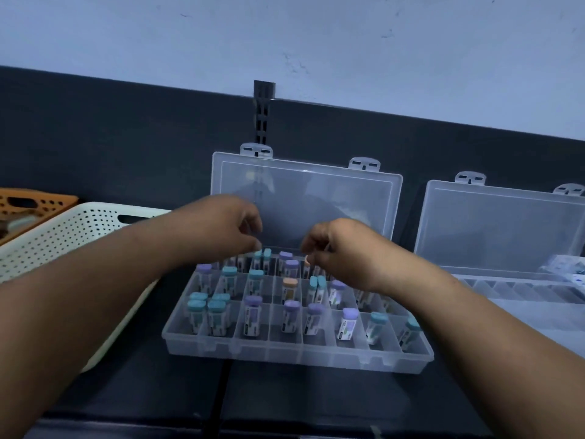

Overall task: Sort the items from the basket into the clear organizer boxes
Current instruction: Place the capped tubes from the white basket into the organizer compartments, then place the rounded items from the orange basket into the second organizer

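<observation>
Placing step: left hand and right hand over back row of organizer box. Fingers curled; grip on vials can't tell. Basket at 9 o'clock. Next, likely: seat vial upright, reach basket.

Vials stand upright in clear organizer (lid raised).
</observation>
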A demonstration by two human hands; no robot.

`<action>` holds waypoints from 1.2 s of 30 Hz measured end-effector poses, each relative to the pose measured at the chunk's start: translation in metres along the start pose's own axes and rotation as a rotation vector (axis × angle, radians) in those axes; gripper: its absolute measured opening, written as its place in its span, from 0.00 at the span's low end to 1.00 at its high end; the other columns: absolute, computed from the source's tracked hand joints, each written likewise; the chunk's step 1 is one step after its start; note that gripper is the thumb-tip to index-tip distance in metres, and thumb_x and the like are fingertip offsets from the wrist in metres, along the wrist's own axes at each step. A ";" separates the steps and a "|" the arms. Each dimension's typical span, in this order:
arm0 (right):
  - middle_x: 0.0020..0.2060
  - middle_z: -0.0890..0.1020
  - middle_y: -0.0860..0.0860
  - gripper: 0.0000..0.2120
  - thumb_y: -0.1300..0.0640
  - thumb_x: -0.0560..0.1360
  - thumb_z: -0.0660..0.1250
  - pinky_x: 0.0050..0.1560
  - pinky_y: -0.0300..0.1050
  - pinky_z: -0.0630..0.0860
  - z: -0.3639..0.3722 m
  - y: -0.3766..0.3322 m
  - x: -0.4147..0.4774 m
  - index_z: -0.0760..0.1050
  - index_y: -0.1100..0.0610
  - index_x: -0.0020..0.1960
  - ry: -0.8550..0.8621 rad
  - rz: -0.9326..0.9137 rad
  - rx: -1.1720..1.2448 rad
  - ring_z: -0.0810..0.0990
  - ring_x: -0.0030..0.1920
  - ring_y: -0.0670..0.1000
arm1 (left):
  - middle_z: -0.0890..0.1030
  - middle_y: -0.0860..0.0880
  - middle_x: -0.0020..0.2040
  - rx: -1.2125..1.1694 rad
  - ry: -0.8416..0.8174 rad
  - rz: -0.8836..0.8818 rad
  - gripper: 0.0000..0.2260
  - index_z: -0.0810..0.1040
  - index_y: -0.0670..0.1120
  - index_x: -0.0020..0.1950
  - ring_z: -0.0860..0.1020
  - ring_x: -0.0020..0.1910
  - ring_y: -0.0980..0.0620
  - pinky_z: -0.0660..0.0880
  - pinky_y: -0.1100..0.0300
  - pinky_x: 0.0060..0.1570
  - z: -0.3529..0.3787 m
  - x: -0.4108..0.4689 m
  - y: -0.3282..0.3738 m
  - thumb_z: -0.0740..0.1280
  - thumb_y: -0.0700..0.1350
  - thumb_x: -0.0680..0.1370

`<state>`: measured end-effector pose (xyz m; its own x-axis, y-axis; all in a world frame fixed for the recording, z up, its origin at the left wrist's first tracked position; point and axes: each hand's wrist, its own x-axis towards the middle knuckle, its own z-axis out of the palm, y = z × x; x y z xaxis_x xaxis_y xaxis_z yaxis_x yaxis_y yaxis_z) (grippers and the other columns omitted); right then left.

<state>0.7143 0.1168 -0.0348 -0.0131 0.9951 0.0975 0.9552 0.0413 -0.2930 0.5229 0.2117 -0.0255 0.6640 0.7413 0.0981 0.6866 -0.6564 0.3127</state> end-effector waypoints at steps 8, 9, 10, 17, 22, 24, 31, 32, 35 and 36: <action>0.53 0.82 0.48 0.10 0.57 0.79 0.63 0.55 0.46 0.76 0.006 -0.047 0.031 0.79 0.51 0.57 -0.023 -0.110 -0.013 0.79 0.52 0.50 | 0.79 0.57 0.43 0.069 0.083 -0.162 0.04 0.77 0.55 0.47 0.76 0.44 0.56 0.73 0.59 0.45 -0.026 -0.035 -0.059 0.70 0.52 0.74; 0.53 0.82 0.48 0.10 0.56 0.79 0.63 0.54 0.46 0.76 0.009 -0.055 0.036 0.79 0.51 0.56 -0.027 -0.128 -0.015 0.79 0.51 0.50 | 0.78 0.57 0.44 0.066 0.097 -0.187 0.04 0.77 0.55 0.47 0.76 0.45 0.55 0.72 0.59 0.45 -0.029 -0.042 -0.067 0.70 0.53 0.75; 0.52 0.82 0.48 0.09 0.56 0.78 0.62 0.53 0.46 0.76 0.012 -0.064 0.038 0.79 0.51 0.56 -0.027 -0.146 -0.022 0.79 0.50 0.50 | 0.79 0.57 0.44 0.056 0.117 -0.205 0.05 0.78 0.55 0.48 0.77 0.45 0.55 0.72 0.59 0.45 -0.032 -0.048 -0.074 0.70 0.53 0.75; 0.52 0.81 0.47 0.09 0.54 0.77 0.64 0.49 0.41 0.72 0.050 -0.149 0.067 0.78 0.50 0.56 -0.042 -0.217 -0.017 0.78 0.51 0.47 | 0.79 0.56 0.47 0.028 0.146 -0.296 0.07 0.79 0.54 0.51 0.78 0.44 0.56 0.77 0.56 0.48 -0.053 -0.101 -0.147 0.69 0.54 0.75; 0.55 0.81 0.47 0.12 0.50 0.77 0.64 0.54 0.42 0.73 0.079 -0.215 0.089 0.77 0.49 0.60 -0.070 -0.185 -0.055 0.77 0.55 0.49 | 0.79 0.57 0.48 0.094 0.121 -0.312 0.07 0.78 0.54 0.52 0.75 0.46 0.57 0.71 0.63 0.41 -0.081 -0.134 -0.205 0.68 0.53 0.76; 0.56 0.80 0.46 0.14 0.49 0.77 0.64 0.56 0.43 0.73 0.093 -0.240 0.099 0.76 0.49 0.61 -0.085 -0.162 -0.067 0.77 0.56 0.49 | 0.78 0.57 0.46 0.089 0.120 -0.315 0.04 0.78 0.55 0.48 0.76 0.44 0.58 0.69 0.64 0.36 -0.091 -0.146 -0.232 0.69 0.53 0.76; 0.58 0.79 0.48 0.14 0.49 0.78 0.63 0.57 0.45 0.73 0.129 -0.314 0.127 0.75 0.50 0.62 -0.099 -0.129 -0.031 0.76 0.59 0.51 | 0.79 0.57 0.42 0.053 0.144 -0.311 0.04 0.78 0.54 0.45 0.77 0.40 0.58 0.73 0.60 0.37 -0.110 -0.178 -0.307 0.70 0.53 0.75; 0.58 0.79 0.48 0.13 0.49 0.78 0.62 0.56 0.45 0.73 0.133 -0.323 0.130 0.76 0.50 0.61 -0.088 -0.133 -0.032 0.76 0.58 0.51 | 0.80 0.56 0.43 0.039 0.160 -0.317 0.05 0.79 0.54 0.46 0.77 0.41 0.57 0.74 0.59 0.38 -0.111 -0.182 -0.316 0.70 0.53 0.75; 0.52 0.80 0.50 0.10 0.50 0.78 0.62 0.48 0.44 0.72 0.140 -0.347 0.143 0.77 0.51 0.55 -0.058 -0.159 -0.047 0.77 0.53 0.52 | 0.79 0.54 0.47 0.047 0.208 -0.356 0.06 0.79 0.53 0.49 0.77 0.45 0.54 0.74 0.59 0.42 -0.116 -0.190 -0.337 0.70 0.52 0.75; 0.49 0.80 0.50 0.09 0.50 0.78 0.62 0.45 0.44 0.71 0.141 -0.354 0.147 0.77 0.52 0.53 -0.054 -0.165 -0.054 0.77 0.51 0.52 | 0.79 0.54 0.47 0.051 0.219 -0.373 0.05 0.79 0.53 0.49 0.77 0.45 0.53 0.73 0.60 0.40 -0.118 -0.193 -0.343 0.70 0.52 0.75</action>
<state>0.3321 0.2614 -0.0508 -0.1856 0.9787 0.0882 0.9532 0.2011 -0.2259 0.1244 0.3097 -0.0402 0.2927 0.9377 0.1874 0.8851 -0.3398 0.3179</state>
